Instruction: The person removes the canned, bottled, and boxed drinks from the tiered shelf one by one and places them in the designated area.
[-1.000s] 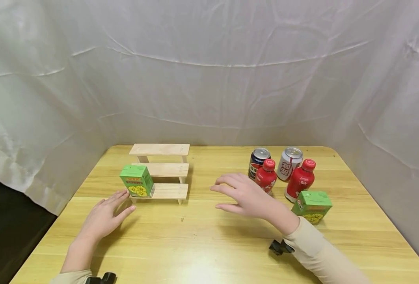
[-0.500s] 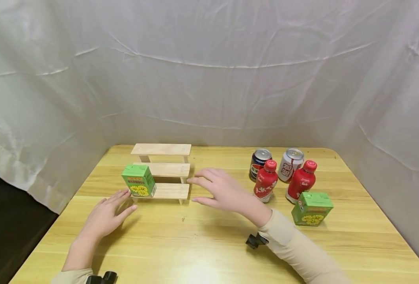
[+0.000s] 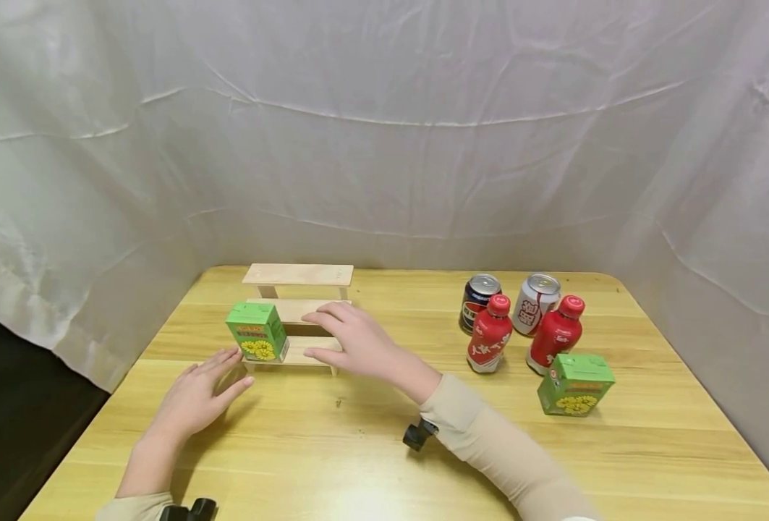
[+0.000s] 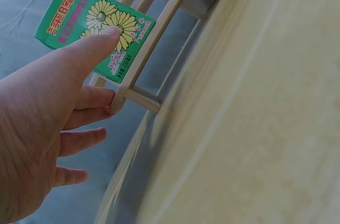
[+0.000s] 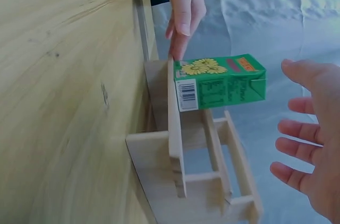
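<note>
A green drink carton (image 3: 257,334) with yellow flowers stands upright at the left end of the lowest step of a wooden three-step rack (image 3: 298,274). My left hand (image 3: 190,401) is beside that end, its fingertips at the edge of the lowest step. In the left wrist view, the thumb (image 4: 87,54) passes in front of the carton (image 4: 101,9), and the fingers are loosely extended. My right hand (image 3: 361,344) hovers over the right part of the rack, fingers spread and holding nothing. The right wrist view shows a gap between this hand (image 5: 319,128) and the carton (image 5: 223,83).
On the table's right side stand a dark can (image 3: 479,300), a white can (image 3: 535,305), two red bottles, one nearer the middle (image 3: 490,336) and one further right (image 3: 556,335), and a second green carton (image 3: 576,388) in front. Pale cloth (image 3: 423,181) hangs behind the table.
My right hand has moved left from beside the bottles to the rack, uncovering the nearer red bottle. The left hand and the carton on the rack stay in place.
</note>
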`<act>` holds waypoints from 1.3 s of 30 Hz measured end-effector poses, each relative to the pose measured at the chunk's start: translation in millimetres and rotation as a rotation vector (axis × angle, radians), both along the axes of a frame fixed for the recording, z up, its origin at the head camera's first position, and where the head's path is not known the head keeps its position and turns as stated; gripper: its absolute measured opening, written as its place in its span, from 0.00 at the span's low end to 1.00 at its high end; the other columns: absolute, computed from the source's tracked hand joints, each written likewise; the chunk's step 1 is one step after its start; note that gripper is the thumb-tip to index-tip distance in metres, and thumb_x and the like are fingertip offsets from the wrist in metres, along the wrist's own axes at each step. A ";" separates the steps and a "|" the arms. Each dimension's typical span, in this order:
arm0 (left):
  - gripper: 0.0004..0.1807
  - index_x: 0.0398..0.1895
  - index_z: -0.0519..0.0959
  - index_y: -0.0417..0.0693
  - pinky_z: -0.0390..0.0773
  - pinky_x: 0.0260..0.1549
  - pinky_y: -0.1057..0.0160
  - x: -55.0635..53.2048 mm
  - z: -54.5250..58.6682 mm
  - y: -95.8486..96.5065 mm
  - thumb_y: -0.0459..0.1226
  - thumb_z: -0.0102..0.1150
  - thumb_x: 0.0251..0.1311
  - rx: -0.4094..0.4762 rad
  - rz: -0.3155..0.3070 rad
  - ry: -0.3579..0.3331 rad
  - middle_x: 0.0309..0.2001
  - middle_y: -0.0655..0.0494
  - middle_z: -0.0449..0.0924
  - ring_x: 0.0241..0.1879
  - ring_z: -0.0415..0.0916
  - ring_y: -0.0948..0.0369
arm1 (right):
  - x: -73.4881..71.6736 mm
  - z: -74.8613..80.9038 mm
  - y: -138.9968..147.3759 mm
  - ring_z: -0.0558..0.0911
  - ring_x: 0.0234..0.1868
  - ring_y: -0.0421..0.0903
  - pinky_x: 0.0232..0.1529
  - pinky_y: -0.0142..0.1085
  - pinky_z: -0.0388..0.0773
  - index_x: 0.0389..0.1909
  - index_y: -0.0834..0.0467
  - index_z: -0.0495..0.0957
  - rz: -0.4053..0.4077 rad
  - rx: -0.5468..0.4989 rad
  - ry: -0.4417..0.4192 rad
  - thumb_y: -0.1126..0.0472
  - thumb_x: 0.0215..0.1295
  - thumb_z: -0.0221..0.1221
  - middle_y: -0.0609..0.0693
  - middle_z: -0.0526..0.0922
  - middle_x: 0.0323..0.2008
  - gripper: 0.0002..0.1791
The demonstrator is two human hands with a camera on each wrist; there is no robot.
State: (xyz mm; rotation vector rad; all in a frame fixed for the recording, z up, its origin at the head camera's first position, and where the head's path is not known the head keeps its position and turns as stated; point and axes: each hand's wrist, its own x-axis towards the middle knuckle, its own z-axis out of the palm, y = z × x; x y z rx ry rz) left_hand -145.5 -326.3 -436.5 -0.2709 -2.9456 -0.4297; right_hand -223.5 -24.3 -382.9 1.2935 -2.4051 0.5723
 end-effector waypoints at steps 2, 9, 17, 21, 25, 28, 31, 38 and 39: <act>0.38 0.68 0.69 0.42 0.57 0.66 0.31 -0.1 0.4 0.1 0.60 0.50 0.66 -0.003 0.001 0.002 0.71 0.41 0.65 0.69 0.62 0.40 | -2.4 -1.1 -8.0 0.75 0.60 0.44 0.64 0.40 0.74 0.66 0.50 0.70 -0.022 0.018 -0.035 0.40 0.65 0.58 0.47 0.77 0.58 0.32; 0.38 0.68 0.68 0.42 0.56 0.66 0.31 -1.1 1.1 1.0 0.61 0.49 0.66 -0.005 0.003 0.001 0.71 0.41 0.64 0.70 0.62 0.41 | -7.8 -7.6 -32.8 0.72 0.64 0.47 0.67 0.42 0.71 0.72 0.51 0.62 -0.090 0.073 -0.154 0.36 0.64 0.56 0.50 0.72 0.63 0.40; 0.38 0.68 0.69 0.42 0.57 0.66 0.31 -0.9 -1.7 1.4 0.60 0.49 0.66 -0.007 -0.002 0.010 0.70 0.42 0.65 0.69 0.63 0.41 | -11.2 -16.3 -53.4 0.70 0.68 0.48 0.69 0.45 0.69 0.74 0.50 0.57 -0.132 0.064 -0.239 0.33 0.64 0.54 0.51 0.69 0.68 0.43; 0.38 0.68 0.69 0.42 0.57 0.66 0.30 -0.7 -1.4 1.2 0.60 0.49 0.66 -0.005 -0.003 0.012 0.70 0.42 0.65 0.69 0.63 0.41 | -12.0 -16.4 -60.8 0.70 0.68 0.47 0.68 0.44 0.71 0.75 0.50 0.56 -0.137 0.043 -0.234 0.34 0.65 0.54 0.50 0.68 0.69 0.43; 0.38 0.68 0.69 0.42 0.58 0.65 0.30 -0.8 -0.1 1.4 0.60 0.49 0.66 -0.009 -0.005 0.012 0.70 0.42 0.65 0.69 0.63 0.41 | -13.1 -15.1 -68.9 0.71 0.67 0.46 0.67 0.42 0.72 0.74 0.50 0.58 -0.160 0.016 -0.231 0.34 0.66 0.53 0.49 0.70 0.68 0.41; 0.38 0.68 0.69 0.42 0.58 0.65 0.30 -1.2 0.6 1.3 0.60 0.49 0.66 -0.014 -0.005 0.015 0.70 0.41 0.66 0.69 0.63 0.41 | -14.3 -13.5 -76.3 0.72 0.66 0.46 0.65 0.42 0.74 0.73 0.51 0.59 -0.174 0.005 -0.222 0.34 0.67 0.52 0.49 0.71 0.67 0.40; 0.38 0.68 0.69 0.42 0.58 0.65 0.30 -1.4 0.8 1.2 0.60 0.49 0.66 -0.017 -0.005 0.014 0.70 0.41 0.66 0.69 0.63 0.41 | -15.8 -11.8 -84.1 0.74 0.64 0.45 0.63 0.41 0.76 0.73 0.52 0.60 -0.187 0.004 -0.212 0.34 0.67 0.52 0.50 0.73 0.65 0.40; 0.38 0.68 0.69 0.42 0.58 0.65 0.30 -0.1 1.0 1.1 0.60 0.49 0.66 -0.007 -0.001 0.007 0.70 0.42 0.65 0.69 0.63 0.41 | -17.7 -8.5 -100.9 0.75 0.61 0.43 0.60 0.38 0.76 0.72 0.51 0.61 -0.239 0.060 -0.173 0.33 0.65 0.53 0.47 0.75 0.62 0.40; 0.38 0.68 0.69 0.42 0.58 0.65 0.30 0.2 1.1 1.0 0.60 0.49 0.66 -0.006 -0.001 0.007 0.70 0.42 0.65 0.69 0.63 0.41 | -17.6 -8.1 -102.5 0.74 0.61 0.43 0.60 0.38 0.76 0.72 0.51 0.61 -0.243 0.066 -0.169 0.33 0.65 0.53 0.47 0.75 0.62 0.40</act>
